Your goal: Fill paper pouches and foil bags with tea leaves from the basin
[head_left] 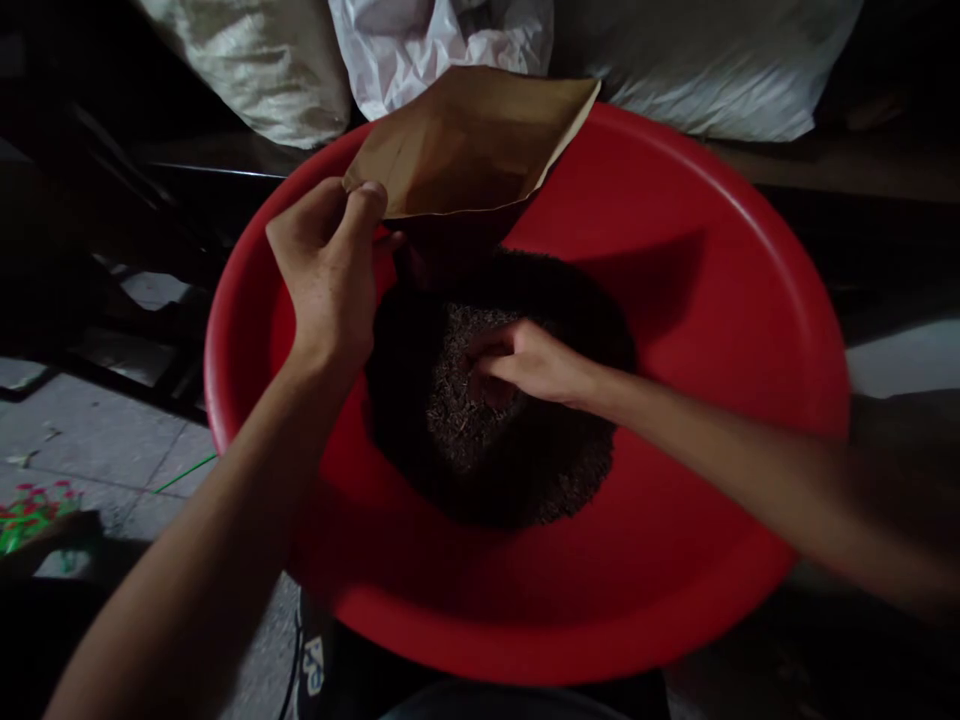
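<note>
A wide red basin (735, 300) holds a heap of dark, loose, grain-like material (465, 420). Over the basin's far left part, my left hand (330, 260) pinches the left corner of a brown paper bag (472, 140), whose mouth is spread and tilted toward me. My right hand (517, 365) is down at the heap, its fingers curled and touching the dark material. Shadow hides the fingertips, and whether they hold any of it cannot be made out.
White sacks (255, 70) and a crumpled white plastic bag (442, 50) stand behind the basin. Dark bars of a frame are at the left. Red and green artificial-looking flowers (37, 510) lie low on the left, by the tiled floor (105, 430).
</note>
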Demonstrator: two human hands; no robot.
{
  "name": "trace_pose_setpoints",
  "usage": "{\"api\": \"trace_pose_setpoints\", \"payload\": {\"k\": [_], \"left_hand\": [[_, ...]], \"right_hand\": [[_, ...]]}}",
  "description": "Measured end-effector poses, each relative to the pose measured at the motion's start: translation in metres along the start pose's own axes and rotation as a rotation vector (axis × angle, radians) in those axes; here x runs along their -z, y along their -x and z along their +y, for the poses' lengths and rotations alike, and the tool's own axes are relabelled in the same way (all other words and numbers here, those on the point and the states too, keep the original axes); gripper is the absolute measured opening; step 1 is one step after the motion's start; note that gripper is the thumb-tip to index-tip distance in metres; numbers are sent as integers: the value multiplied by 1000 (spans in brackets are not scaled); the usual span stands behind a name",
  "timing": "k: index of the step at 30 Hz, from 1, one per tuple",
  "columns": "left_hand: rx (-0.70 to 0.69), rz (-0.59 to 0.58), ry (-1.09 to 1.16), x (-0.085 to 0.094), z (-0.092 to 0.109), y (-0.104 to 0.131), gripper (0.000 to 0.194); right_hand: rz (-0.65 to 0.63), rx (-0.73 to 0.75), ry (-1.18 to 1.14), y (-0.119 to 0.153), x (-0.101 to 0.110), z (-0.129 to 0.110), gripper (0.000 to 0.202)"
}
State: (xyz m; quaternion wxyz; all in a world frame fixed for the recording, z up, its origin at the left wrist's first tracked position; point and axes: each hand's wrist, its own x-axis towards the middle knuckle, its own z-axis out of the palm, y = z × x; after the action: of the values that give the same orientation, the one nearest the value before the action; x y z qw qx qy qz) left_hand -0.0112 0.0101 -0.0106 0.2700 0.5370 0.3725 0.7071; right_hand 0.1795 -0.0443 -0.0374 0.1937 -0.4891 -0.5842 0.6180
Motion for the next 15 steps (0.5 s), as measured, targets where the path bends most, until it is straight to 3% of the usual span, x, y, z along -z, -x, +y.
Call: {"api": "trace_pose_setpoints", "payload": {"k": [5, 10, 15], "left_hand": [[-17, -18, -13, 1, 1, 2, 35], [-22, -25, -35, -1, 5, 4, 38], [-12, -20, -34, -2, 7, 3, 39]], "right_hand": [[154, 40, 43, -7, 15, 0, 24], [190, 101, 108, -14, 24, 7, 22], [195, 76, 28, -20, 26, 13, 12]]}}
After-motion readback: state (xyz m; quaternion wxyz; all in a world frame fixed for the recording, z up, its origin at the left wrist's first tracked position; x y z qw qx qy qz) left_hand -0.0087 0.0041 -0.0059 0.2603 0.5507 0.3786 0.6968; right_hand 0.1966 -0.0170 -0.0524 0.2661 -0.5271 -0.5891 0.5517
